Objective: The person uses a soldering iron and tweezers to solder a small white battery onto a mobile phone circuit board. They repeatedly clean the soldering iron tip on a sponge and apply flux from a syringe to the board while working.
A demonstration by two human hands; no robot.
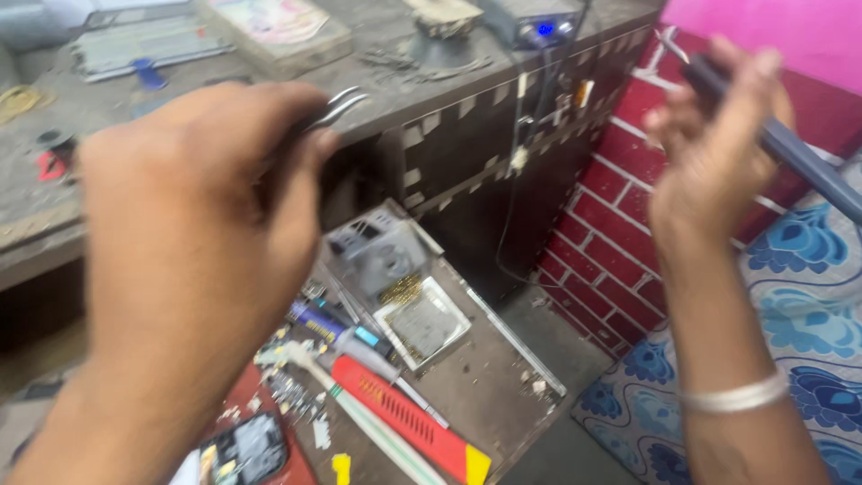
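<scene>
The left hand (193, 242) is closed around thin shiny metal tweezers (339, 106), held above the dusty grey worktop (117, 117). Lower down, one clear square plastic tray (422, 321) holds tiny gold bits, beside one flat red tool (404, 415). The right hand (714, 148) grips one long dark grey tool (790, 153) near the red brick wall (611, 224).

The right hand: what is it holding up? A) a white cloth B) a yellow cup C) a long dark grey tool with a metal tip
C: the right hand wraps around a long dark grey tool, whose thin metal tip pokes out above the fingers, in front of the red brick wall.
</scene>
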